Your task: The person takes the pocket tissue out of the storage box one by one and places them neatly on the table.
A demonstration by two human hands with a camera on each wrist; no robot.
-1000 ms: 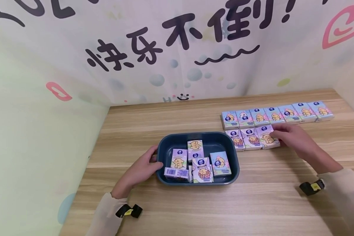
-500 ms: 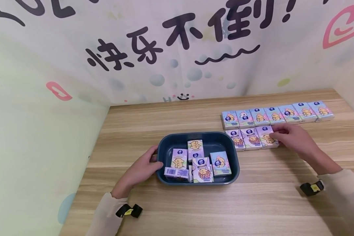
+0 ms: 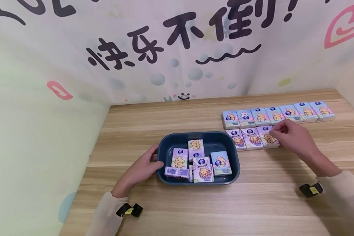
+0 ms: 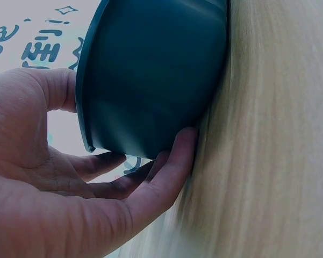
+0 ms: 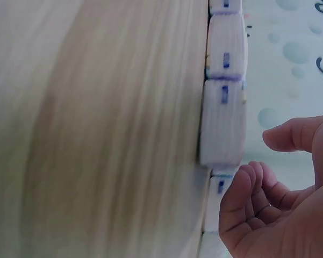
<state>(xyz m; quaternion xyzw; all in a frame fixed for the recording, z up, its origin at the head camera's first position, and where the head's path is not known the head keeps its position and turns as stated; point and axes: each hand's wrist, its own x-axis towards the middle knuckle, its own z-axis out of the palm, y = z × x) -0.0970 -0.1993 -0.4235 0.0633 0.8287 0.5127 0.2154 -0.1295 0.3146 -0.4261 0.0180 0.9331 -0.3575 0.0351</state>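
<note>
My left hand (image 3: 143,167) grips the left end of a dark blue plastic basin (image 3: 216,140); in the left wrist view its thumb is over the rim and its fingers are against the outer wall. Several small tissue packs with cartoon dogs lie in the basin, among them a blue tissue pack (image 3: 221,163) at the right. My right hand (image 3: 296,137) hovers at the right end of the front row, by a purple tissue pack (image 3: 264,139). In the right wrist view, thumb and loosely curled fingers are apart, with nothing between them, just off the end pack (image 5: 223,126).
Behind the front row of purple packs runs a longer row of blue tissue packs (image 3: 275,116). The basin's right end adjoins the front row. A wood-grain table (image 3: 194,209) carries everything, with a printed wall sheet (image 3: 135,82) at its back edge.
The right end purple pack has been straightened against its neighbour. My right hand has since let go and lifted slightly. The left hand and basin stay in place.
</note>
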